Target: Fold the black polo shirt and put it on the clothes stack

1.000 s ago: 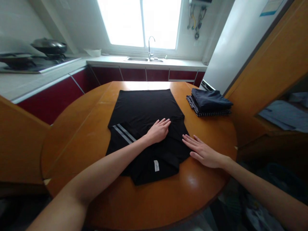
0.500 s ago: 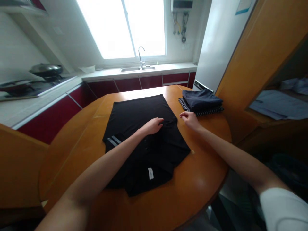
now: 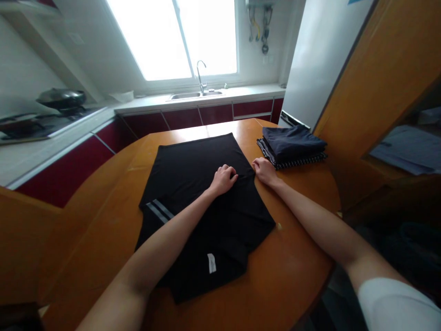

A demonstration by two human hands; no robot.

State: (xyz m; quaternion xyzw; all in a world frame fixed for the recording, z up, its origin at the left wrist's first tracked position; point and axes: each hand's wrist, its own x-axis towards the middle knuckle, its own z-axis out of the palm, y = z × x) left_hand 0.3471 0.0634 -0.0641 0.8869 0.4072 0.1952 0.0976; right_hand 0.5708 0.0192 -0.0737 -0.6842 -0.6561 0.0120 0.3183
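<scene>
A black shirt (image 3: 193,170) lies spread on the wooden table, its collar end with a white label towards me. Two grey stripes mark the folded sleeve at its left, partly covered by my left forearm. My left hand (image 3: 223,179) rests on the middle of the shirt, fingers curled and thumb drawn in, pinching the cloth. At the shirt's right edge, my right hand (image 3: 265,172) is closed with its fingertips on the fabric. Just beyond that hand sits a stack of folded dark clothes (image 3: 292,143).
The round wooden table (image 3: 103,202) carries the shirt and the stack. Behind it runs a counter with a sink (image 3: 186,96) and faucet (image 3: 200,76) under the window. A stove with a lidded pan (image 3: 62,98) is at left; a fridge (image 3: 313,59) stands at right.
My right hand has moved left onto the shirt's edge and its fingers have closed. My left hand has shifted slightly right with its fingers more curled. The view has tilted down a little.
</scene>
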